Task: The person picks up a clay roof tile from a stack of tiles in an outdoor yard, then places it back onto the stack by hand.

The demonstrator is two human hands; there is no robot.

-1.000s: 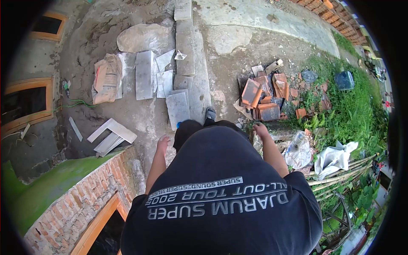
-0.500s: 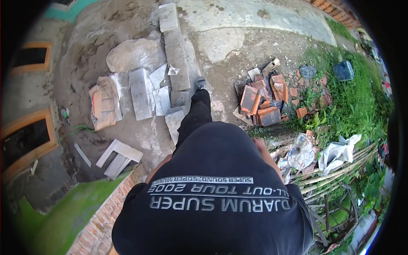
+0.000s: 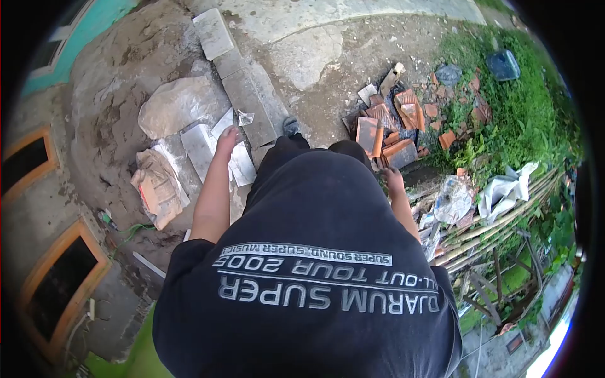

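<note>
My left hand (image 3: 227, 142) hangs at the end of my bare forearm, over white sheets (image 3: 242, 165) and a grey slab lying on the ground. It looks loosely open, with nothing visible in it. On the other side, my right hand (image 3: 393, 180) is held low beside my dark shirt (image 3: 302, 208), near a heap of orange roof tiles (image 3: 369, 136) but apart from it. Its fingers are somewhat spread and hold nothing that I can see. Below the shirt, one dark shoe (image 3: 291, 126) stands beside a row of grey slabs (image 3: 246, 104).
A crumpled sack (image 3: 159, 189) and a dusty plastic sheet (image 3: 176, 107) lie to the left, near a wall with orange window frames (image 3: 63, 283). Bamboo poles (image 3: 504, 214), plastic scraps and green weeds (image 3: 535, 120) border the right side. Concrete paving (image 3: 353, 16) stretches ahead.
Both hands have swung forward into view from beside my body. The slabs and sack have shifted and tilted in the picture as my head turned.
</note>
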